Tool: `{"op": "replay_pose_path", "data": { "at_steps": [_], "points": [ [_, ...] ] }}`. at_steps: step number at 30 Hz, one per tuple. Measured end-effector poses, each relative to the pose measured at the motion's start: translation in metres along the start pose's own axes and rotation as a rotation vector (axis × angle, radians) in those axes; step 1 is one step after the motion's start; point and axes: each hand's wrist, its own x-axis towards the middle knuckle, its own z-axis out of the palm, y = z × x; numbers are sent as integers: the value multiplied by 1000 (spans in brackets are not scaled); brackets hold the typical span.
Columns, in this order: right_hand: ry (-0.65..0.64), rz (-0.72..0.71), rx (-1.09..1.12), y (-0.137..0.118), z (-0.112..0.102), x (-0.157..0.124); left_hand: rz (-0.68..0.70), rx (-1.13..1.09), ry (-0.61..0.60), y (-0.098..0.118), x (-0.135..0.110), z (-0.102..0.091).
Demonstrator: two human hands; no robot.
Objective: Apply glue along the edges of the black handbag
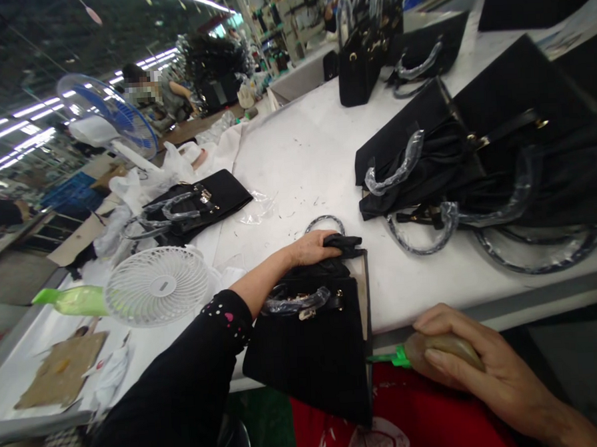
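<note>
**Left hand (307, 248) on flat black fabric handbag (305, 356), right hand (461, 368) just beside it**

Handbag lies flat at the near edge of the white work surface (294, 143), its lower part running past the edge above a red cloth (393, 405). Left hand is on top of the bag, fingers tucked under a folded black strap (342, 242); can't tell if that grip is clamped on the strap or just resting. Right hand's grip is closed around a rounded tan tool handle (442, 351) with a green tip (393, 358), just right of the bag and off the surface.

On the bag: clear-plastic-wrapped handle (295, 302) and gold metal fittings (308, 312). Past the bag, a plastic-wrapped ring handle (323, 223) lies on the surface. Right of the bag, a heap of black handbags with plastic-wrapped handles (475, 161); farther off that way, an upright black handbag (360, 67). Left of the bag, a white desk fan (156, 285), another flat black handbag (200, 207) beyond it, and a tan cardboard sheet (61, 371). Far beyond, a co-worker (169, 97) sits by a blue-and-white fan (110, 116).
</note>
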Motion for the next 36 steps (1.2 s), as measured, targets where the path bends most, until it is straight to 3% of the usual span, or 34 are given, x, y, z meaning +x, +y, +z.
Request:
{"op": "replay_pose_path", "data": {
  "at_steps": [5,10,14,18,22,28,32,36],
  "points": [
    [76,44,-26,-3,3,-3,-7,-6,-2,2,0,0],
    [0,68,35,-9,-1,-4,-22,0,0,8,-3,-1],
    [170,41,-13,-8,-11,-8,-69,23,-100,21,-5,-13],
    [255,30,-71,-5,-11,-7,-137,108,-214,44,-6,-28],
    [265,9,-56,-2,-2,0,-158,256,-145,66,-13,-37],
    [103,-38,-20,5,4,10,-179,297,12,78,-36,-42],
    [129,-65,-17,4,5,15,-154,352,60,91,-55,-46],
    [155,-116,-35,2,3,25,-58,571,194,123,-74,-56]
  ]
}}
